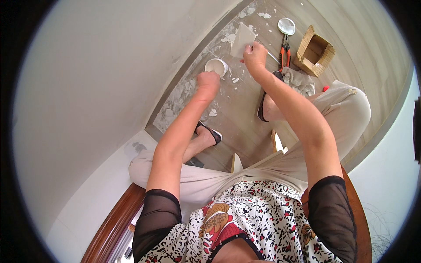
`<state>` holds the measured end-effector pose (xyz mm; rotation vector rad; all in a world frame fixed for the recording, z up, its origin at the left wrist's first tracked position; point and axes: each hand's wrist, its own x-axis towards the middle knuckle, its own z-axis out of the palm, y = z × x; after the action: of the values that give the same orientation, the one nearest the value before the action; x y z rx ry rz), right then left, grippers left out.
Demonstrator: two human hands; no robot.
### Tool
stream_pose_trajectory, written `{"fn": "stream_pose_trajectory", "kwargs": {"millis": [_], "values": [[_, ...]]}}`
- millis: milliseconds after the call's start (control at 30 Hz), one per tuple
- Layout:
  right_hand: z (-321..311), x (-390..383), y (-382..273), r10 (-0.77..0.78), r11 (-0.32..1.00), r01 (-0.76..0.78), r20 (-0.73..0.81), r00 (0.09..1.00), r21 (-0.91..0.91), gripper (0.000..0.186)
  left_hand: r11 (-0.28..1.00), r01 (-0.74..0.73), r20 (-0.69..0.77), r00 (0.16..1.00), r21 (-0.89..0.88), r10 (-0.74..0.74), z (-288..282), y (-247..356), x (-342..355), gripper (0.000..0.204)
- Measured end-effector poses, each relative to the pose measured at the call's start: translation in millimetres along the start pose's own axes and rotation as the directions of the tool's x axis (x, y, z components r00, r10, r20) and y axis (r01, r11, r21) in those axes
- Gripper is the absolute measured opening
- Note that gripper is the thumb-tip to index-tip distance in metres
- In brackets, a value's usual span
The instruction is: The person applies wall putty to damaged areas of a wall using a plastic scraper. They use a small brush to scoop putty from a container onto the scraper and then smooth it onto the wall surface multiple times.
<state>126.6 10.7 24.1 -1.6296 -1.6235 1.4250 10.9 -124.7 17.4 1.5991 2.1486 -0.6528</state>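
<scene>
My left hand [208, 80] is closed on the near side of a white cup [215, 65] that has pale contents. My right hand [255, 57] is closed on a flat, pale scraper [241, 41], whose blade points away from me over the tiled floor [237, 101]. A thin metal rod [273, 57] shows just right of that hand, partly hidden by it. Beside it lie black-and-orange pliers [287, 52], with a round white lid [286, 26] beyond them. A crumpled grey cloth [298, 81] is under my right forearm's outer side.
An open cardboard box [315, 52] and a small red object [326, 89] are at the right. White flakes lie along the left. A pale wall [96, 65] borders the floor. My feet, bent knees and some pale wedge-shaped pieces [276, 142] are nearer me, with wooden edges [109, 219] behind.
</scene>
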Motion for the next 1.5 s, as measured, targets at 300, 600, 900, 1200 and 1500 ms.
{"fn": "stream_pose_trajectory", "kwargs": {"millis": [300,600,900,1200,1500], "values": [[13.2,-21.1,-5.0,0.047,0.967,-0.055,0.036,0.998,0.250,0.020,0.886,0.241,0.087,0.970,-0.395,-0.225,38.3,-51.2,36.9,0.014],[11.9,-2.3,33.9,0.024,0.955,-0.028,0.018,1.000,0.296,0.018,0.026,0.480,0.476,0.874,-0.877,-0.096,47.2,-58.1,3.7,0.022],[14.1,-15.1,35.5,0.081,0.955,-0.086,0.031,0.996,0.282,0.023,0.981,-0.018,-0.186,0.982,-0.191,-0.019,3.2,3.8,20.4,0.013],[15.9,-6.6,43.0,0.116,0.937,-0.102,-0.024,0.993,0.335,0.017,0.851,0.120,0.005,0.991,-0.512,-0.137,21.0,-40.5,35.5,0.020],[20.0,-4.5,45.4,0.104,0.900,-0.099,0.011,0.994,0.424,0.015,0.642,-0.020,0.050,0.995,-0.767,0.090,39.2,-81.8,37.1,0.022]]}}
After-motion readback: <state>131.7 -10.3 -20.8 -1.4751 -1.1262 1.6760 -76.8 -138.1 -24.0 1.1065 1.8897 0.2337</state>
